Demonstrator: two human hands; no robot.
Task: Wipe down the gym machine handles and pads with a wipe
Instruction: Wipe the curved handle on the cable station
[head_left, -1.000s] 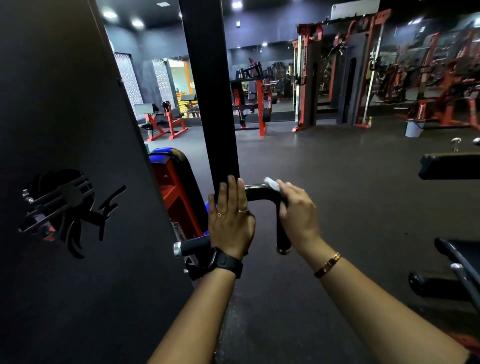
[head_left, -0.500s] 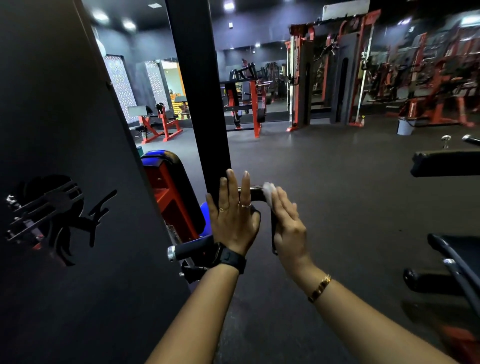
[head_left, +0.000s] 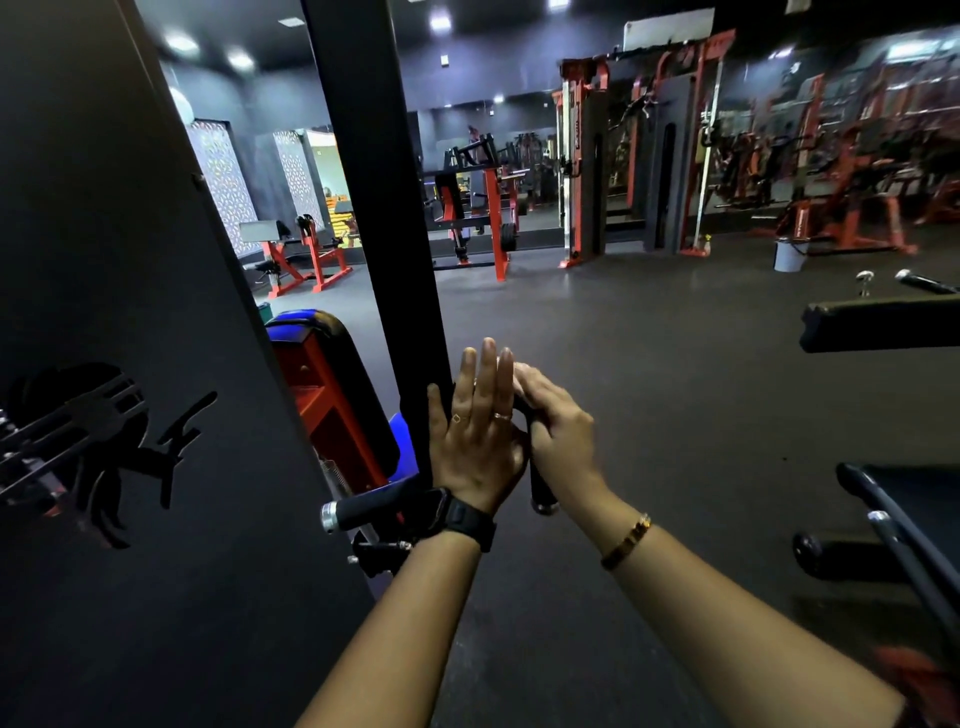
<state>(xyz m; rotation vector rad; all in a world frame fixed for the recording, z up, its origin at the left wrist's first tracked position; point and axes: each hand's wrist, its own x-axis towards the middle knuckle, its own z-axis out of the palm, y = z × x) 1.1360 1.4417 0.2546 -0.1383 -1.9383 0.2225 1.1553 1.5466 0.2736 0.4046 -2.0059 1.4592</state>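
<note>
The machine's curved black handle (head_left: 542, 491) hangs beside the black upright post (head_left: 384, 208). My right hand (head_left: 558, 431) curls over the handle's upper bend and presses the white wipe (head_left: 519, 370) onto it; only a pale edge of the wipe shows at my fingertips. Straight-fingered, my left hand (head_left: 475, 441) lies flat against the handle's top where it meets the post. A second grip (head_left: 374, 512) with a chrome end sticks out to the left under my left wrist. A black and blue pad (head_left: 343, 364) on a red frame stands behind the post.
The tall black weight-stack shroud (head_left: 130, 260) fills the left side. A black bench pad (head_left: 878, 322) and black bars (head_left: 893, 525) stand at the right. Open dark floor stretches ahead to red machines (head_left: 488, 218) and a white bucket (head_left: 788, 254).
My right hand slid left along the handle's bend until it met my left hand, and the wipe is now almost covered. My left hand stayed flat in place.
</note>
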